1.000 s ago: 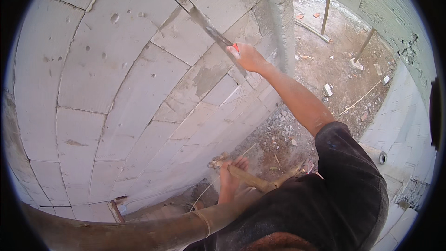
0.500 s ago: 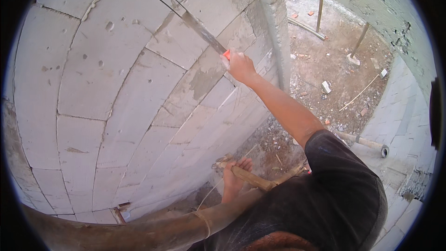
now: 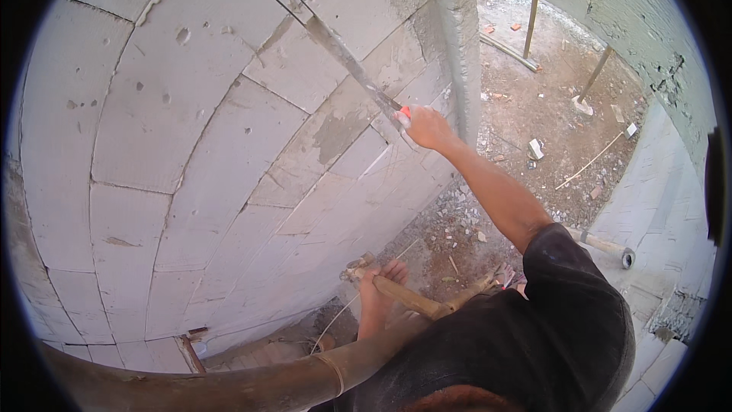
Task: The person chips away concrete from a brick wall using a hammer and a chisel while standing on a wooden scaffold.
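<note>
Blockwork wall (image 3: 191, 183) of pale grey blocks fills my left, my left hand is out of sight, and my right hand (image 3: 427, 127) grips the red-handled trowel (image 3: 354, 69), its blade flat against a mortar joint, beside the concrete column (image 3: 461, 46).

a building site: an unfinished block wall (image 3: 191, 168), rubble-strewn dirt ground (image 3: 549, 107), bamboo scaffold pole (image 3: 229, 385).

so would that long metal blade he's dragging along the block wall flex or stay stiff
The blade looks thin and narrow, so it probably flexes a little when pressed. One right hand carries it by the red-tipped handle, so it is likely light. The grey mortar on it may make it gritty rather than slippery.
</note>
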### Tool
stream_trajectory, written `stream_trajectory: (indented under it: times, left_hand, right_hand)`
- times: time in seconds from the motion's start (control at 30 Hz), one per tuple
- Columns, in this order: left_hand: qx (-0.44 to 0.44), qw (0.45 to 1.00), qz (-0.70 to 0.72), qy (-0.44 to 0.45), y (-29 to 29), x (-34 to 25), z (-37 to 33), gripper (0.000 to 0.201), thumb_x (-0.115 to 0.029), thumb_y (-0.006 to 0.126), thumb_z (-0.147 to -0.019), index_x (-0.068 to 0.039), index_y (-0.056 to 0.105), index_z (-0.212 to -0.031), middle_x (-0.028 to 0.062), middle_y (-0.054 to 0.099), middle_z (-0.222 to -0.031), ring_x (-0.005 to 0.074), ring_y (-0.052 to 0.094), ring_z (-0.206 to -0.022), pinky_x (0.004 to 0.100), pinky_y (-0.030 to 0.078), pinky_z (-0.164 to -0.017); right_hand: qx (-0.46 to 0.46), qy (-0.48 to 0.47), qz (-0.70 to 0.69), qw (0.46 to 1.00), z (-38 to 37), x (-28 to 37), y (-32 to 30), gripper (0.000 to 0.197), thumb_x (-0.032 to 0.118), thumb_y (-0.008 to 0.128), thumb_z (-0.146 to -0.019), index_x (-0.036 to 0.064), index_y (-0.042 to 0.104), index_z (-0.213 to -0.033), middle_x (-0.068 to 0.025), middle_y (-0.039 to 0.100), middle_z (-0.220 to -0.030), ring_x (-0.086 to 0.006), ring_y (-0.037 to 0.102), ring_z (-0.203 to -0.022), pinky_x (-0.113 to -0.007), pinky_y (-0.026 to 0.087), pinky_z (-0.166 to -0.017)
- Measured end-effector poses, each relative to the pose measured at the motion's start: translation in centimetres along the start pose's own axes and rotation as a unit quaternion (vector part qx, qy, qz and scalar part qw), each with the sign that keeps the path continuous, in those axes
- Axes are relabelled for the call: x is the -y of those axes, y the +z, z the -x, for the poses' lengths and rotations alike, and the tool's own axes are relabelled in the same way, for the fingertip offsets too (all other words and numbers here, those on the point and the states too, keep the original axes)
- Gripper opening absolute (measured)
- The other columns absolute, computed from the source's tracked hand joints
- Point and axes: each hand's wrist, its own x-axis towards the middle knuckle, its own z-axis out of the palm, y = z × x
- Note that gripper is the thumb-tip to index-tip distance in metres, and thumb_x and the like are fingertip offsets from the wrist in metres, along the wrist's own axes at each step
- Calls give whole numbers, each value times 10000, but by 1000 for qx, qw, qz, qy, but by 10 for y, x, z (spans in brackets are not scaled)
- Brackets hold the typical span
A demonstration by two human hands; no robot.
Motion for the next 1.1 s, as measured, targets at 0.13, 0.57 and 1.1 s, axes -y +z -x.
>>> stream_trajectory:
  times: [0.13,0.57,1.1]
  left_hand:
    - [-29,999,0,-26,-4,12,-2,604,-321,430,-894,98,479,-1326,256,561,-1318,366,544,-1209,455,398,-1076]
    - [-25,999,13,-25,3,6,-1,618,-329,435,-890,91,472,-1342,235,560,-1330,332,554,-1196,437,411,-1053]
    - [-35,999,-11,-22,-1,5,-1,629,-335,433,-883,94,464,-1343,248,530,-1359,367,508,-1260,450,369,-1097]
  right_hand:
    - [38,2,-156,987,2,53,-68,434,432,551,-971,5,627,-958,-220,650,-742,-424,657,-772,-496,512,-686]
    - [-35,-19,-245,969,11,73,-55,349,366,590,-961,19,603,-999,-178,680,-776,-402,679,-744,-491,528,-659]
    - [-103,-97,-299,944,3,82,-19,359,371,596,-953,14,611,-986,-222,680,-914,-413,675,-822,-492,532,-692]
